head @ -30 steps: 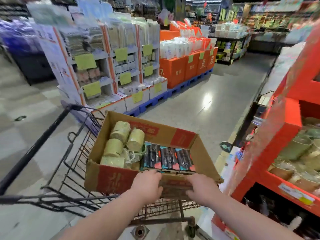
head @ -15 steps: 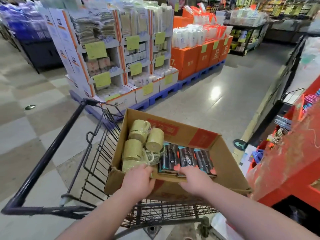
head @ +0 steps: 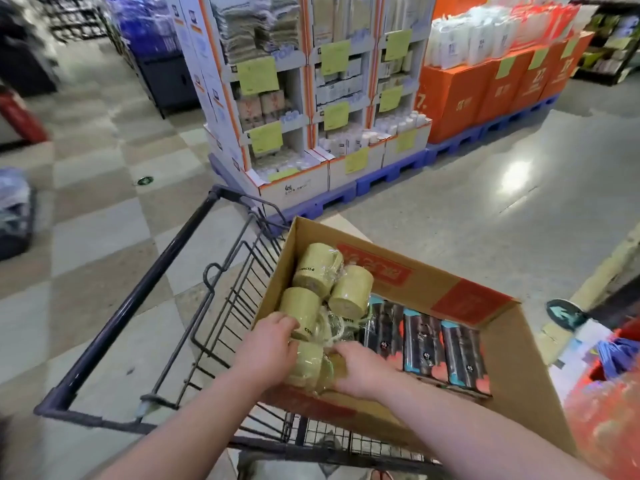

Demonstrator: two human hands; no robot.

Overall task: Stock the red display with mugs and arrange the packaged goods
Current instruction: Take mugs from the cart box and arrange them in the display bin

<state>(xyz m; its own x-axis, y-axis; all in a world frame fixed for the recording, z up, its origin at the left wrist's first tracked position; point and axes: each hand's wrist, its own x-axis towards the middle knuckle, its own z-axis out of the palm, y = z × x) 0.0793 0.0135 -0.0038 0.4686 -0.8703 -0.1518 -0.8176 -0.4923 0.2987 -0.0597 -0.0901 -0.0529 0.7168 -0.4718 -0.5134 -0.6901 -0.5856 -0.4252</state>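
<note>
An open cardboard box (head: 512, 362) rests on a black wire cart (head: 145, 296). In its left half lie several pale green mugs (head: 318, 265) wrapped in clear plastic. Three dark packaged goods (head: 424, 344) with teal and coral ends lie side by side in its right half. My left hand (head: 266, 351) reaches into the box and curls over a mug near the front-left corner. My right hand (head: 363, 368) touches the wrapped mug beside it. Whether either hand has a firm grip is unclear. The red display (head: 609, 420) shows only as a blurred edge at the right.
A white cardboard shelf display (head: 311, 98) with yellow-green price tags stands on blue pallets ahead. Orange boxes (head: 485, 91) with white packs on top stand to its right. Shiny grey floor (head: 485, 209) lies between the cart and these displays.
Both hands moved from the box's front edge into the box, onto the wrapped mugs. The view swung left, so the red display slid almost out of frame.
</note>
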